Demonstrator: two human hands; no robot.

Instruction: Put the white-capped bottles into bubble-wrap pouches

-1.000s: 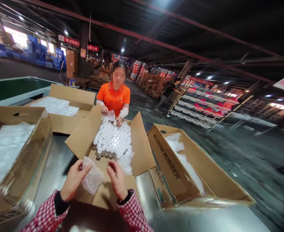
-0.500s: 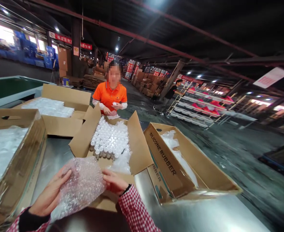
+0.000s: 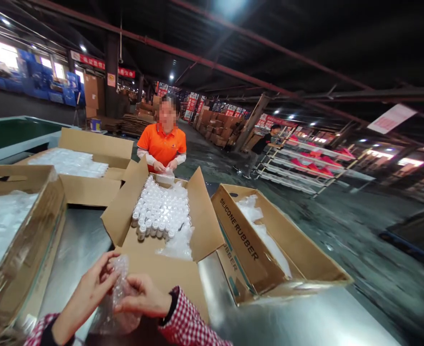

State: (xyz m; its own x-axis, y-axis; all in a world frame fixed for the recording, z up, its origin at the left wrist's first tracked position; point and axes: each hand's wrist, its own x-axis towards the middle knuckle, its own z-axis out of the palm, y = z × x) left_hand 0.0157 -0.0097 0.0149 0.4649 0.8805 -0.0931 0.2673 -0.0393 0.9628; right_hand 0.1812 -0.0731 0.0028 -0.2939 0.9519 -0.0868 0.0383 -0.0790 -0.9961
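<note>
Two-handed hold on a crumpled sheet of clear bubble wrap point(image 3: 120, 283) over an open carton

The left hand point(image 3: 84, 298) and the right hand point(image 3: 143, 295) are both closed around the wrap, its lower end hanging below them. Just ahead of the hands lies the near flap of a brown cardboard carton point(image 3: 161, 274). Farther beyond them, small white-capped bottles point(image 3: 159, 211) stand packed together inside it. Folds and glare make it hard to tell whether anything is wrapped inside the film.

The slick film could slide out if the fingers loosen, and anything inside it might drop onto the brushed-steel surface point(image 3: 77, 250) beside the left hand. A red-and-white checked sleeve point(image 3: 188, 327) sits close to the carton's edge, so a careless reach could snag the flap and jolt the carton. The bottles' front row looks unsupported, so a jolt could tip them. Across the carton, a co-worker in an orange polo shirt point(image 3: 161, 146) is working close by, so reaching hands could collide.
</note>
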